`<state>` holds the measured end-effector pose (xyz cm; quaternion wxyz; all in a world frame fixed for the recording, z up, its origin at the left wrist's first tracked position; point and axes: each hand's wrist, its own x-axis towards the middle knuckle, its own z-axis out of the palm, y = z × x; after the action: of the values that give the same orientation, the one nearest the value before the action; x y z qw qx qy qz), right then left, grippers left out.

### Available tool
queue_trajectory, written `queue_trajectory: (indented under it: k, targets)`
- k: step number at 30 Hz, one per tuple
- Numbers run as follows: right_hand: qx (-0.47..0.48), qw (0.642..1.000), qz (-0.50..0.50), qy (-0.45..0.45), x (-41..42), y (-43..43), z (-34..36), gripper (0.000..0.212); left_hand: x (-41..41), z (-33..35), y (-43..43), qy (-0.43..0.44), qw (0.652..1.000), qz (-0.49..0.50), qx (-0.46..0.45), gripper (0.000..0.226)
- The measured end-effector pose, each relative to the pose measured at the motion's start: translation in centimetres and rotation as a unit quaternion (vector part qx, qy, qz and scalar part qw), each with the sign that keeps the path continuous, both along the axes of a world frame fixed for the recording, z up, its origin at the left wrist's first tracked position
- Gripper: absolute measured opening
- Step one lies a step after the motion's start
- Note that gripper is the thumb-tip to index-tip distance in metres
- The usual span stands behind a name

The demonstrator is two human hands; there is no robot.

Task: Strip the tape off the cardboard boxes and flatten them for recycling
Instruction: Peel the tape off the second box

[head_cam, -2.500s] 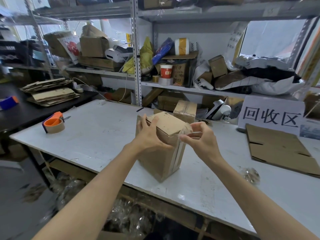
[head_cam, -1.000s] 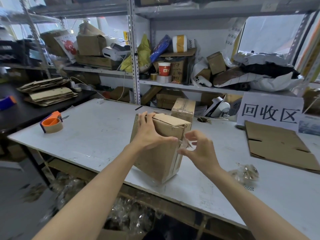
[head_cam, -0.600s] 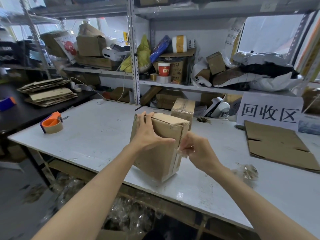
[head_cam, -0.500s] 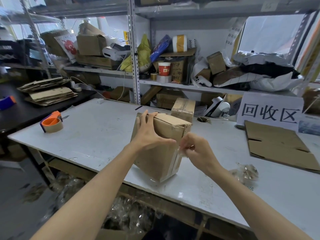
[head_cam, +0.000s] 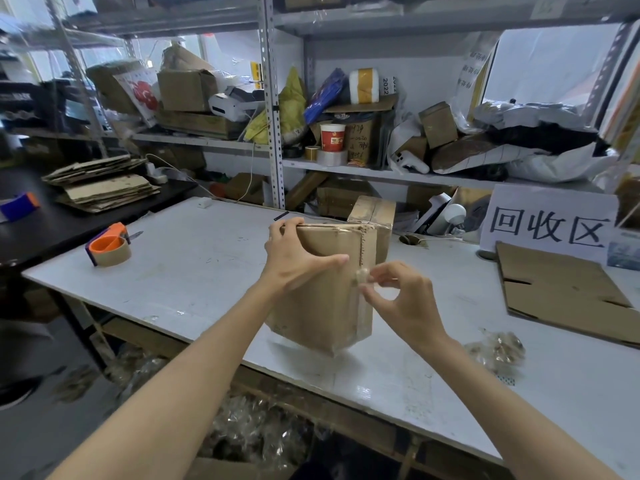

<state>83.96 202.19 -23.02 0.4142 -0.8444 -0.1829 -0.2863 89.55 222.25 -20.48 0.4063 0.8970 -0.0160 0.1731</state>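
**Peeling the side tape: the strip may tear, or the box may slide off**

The cardboard box (head_cam: 318, 299) stands near the front edge of the bench (head_cam: 194, 258), a little tilted. The left hand (head_cam: 294, 261) grips its top, with the fingers curled over the far rim and the thumb on the near face. The right hand (head_cam: 401, 299) pinches the loose, rolled end of the tape (head_cam: 362, 276) at the box's right corner. If the pull is too quick or goes sideways, the thin strip probably snaps and leaves a piece stuck lower down. A hard pull toward the person can also drag the box over the front edge, if the left hand loosens.
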Motion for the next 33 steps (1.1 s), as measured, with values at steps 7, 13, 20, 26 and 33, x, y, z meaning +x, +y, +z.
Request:
queue_trajectory:
  k: [7, 13, 20, 26, 33]
  targets:
    - [-0.044, 0.998, -0.021, -0.035, 0.2, -0.2, 2.4, 0.015, -0.4, 0.6, -0.8, 0.060, 0.990, -0.066, -0.113, 0.115]
    - [-0.115, 0.993, -0.017, 0.012, -0.1, -0.2, 2.2, 0.012, -1.3, -1.3, -2.2, 0.011, 0.992, -0.103, -0.074, 0.107]
    - [-0.132, 0.991, -0.010, 0.029, -0.7, -1.0, 1.9, 0.009, -0.3, -0.5, -2.1, 0.034, 0.989, -0.120, -0.082, 0.106]
    - [-0.080, 0.996, -0.015, -0.021, -0.6, -0.6, 2.1, 0.010, -0.5, -1.0, -2.3, 0.039, 0.991, -0.108, -0.066, 0.112]
    - [-0.116, 0.992, -0.007, -0.038, -0.2, -0.2, 2.4, 0.007, -1.0, -0.6, -1.8, 0.066, 0.992, -0.095, -0.056, 0.116]
